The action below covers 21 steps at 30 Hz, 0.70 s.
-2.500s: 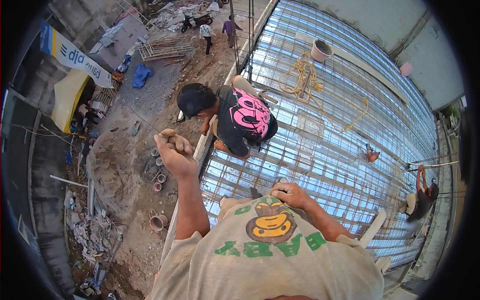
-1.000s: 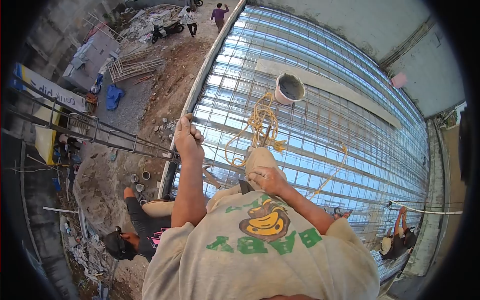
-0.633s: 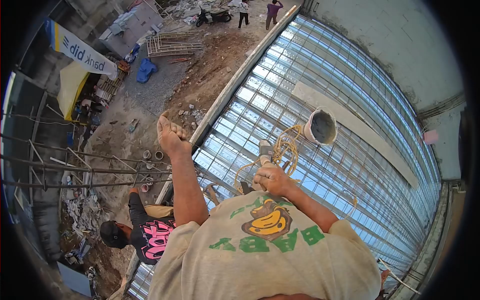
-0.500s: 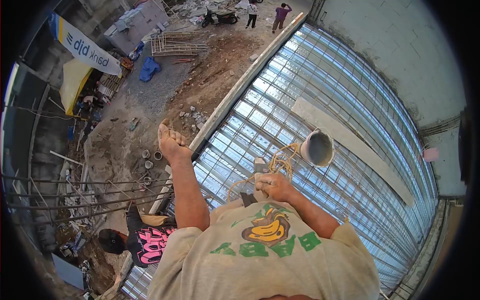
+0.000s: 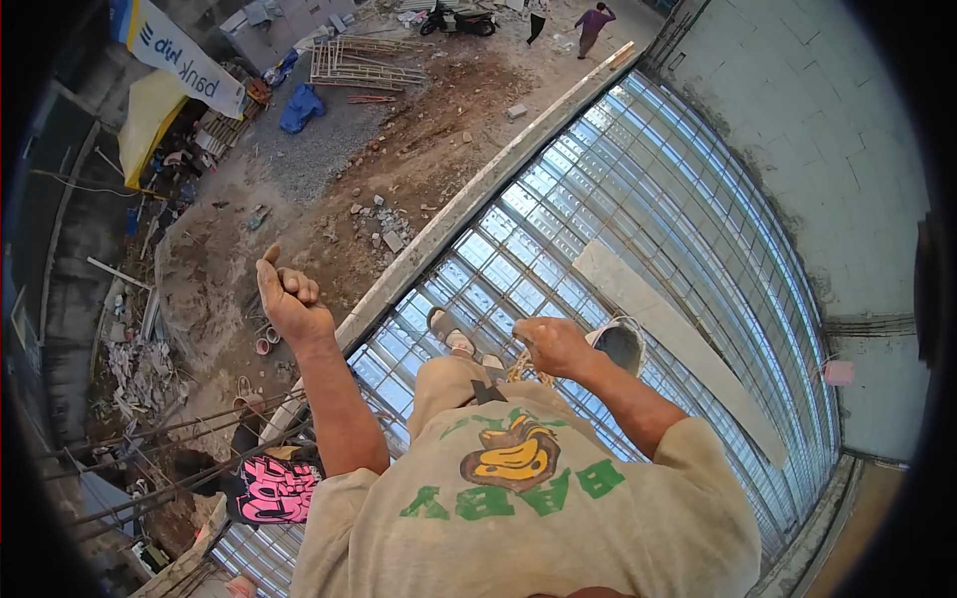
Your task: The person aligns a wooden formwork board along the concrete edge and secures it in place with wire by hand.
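My left hand (image 5: 295, 301) is raised at the left, above the edge of the deck, with its fingers curled in and thumb up; I see nothing in it. My right hand (image 5: 554, 347) is closed in front of my waist, and its fingertips are hidden, so what it may hold cannot be made out. A coil of yellow rope (image 5: 522, 371) shows just below that hand, partly covered. Right beside my right wrist, a bucket (image 5: 620, 345) with grey inside stands on the steel mesh. My sandalled foot (image 5: 451, 329) is on the mesh over the shiny metal decking (image 5: 518, 224).
A long board (image 5: 678, 349) lies across the mesh. A concrete edge (image 5: 478, 189) drops to the dirt ground at left. Reinforcing bars (image 5: 169, 478) stick out near a person in a black shirt (image 5: 274, 490). A block wall (image 5: 797, 149) and pink bucket (image 5: 838, 373) are at right.
My left hand has moved left and slightly down. My right hand has shifted slightly right and up, closer to the bucket. A foot has come into view, and the camera has turned.
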Each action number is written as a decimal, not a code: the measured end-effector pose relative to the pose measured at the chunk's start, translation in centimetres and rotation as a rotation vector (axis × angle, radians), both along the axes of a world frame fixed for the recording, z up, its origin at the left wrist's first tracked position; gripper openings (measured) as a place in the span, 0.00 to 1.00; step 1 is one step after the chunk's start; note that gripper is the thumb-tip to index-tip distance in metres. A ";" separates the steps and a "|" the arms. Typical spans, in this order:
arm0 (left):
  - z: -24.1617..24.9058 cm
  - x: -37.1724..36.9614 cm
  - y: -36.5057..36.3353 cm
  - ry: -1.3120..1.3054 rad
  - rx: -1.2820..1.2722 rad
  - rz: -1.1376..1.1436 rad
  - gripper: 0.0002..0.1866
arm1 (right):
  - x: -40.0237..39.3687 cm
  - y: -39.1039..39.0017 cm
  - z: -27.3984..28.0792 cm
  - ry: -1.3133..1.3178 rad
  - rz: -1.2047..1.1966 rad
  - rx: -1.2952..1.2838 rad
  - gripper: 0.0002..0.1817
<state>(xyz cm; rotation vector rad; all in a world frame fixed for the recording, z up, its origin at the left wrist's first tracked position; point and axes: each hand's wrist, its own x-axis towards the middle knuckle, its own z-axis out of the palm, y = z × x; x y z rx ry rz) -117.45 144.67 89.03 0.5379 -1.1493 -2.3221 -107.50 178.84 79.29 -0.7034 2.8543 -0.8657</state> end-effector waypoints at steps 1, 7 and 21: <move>-0.5 -0.9 -0.7 0.022 0.043 0.036 0.16 | -1.2 -0.6 0.9 0.018 -0.015 0.007 0.10; -1.9 -6.6 -7.1 0.053 0.227 0.169 0.15 | -7.2 -3.3 6.4 -0.125 0.037 -0.021 0.09; 0.5 -15.4 -12.4 0.091 0.186 0.330 0.15 | -20.0 2.2 6.3 0.002 0.212 -0.216 0.11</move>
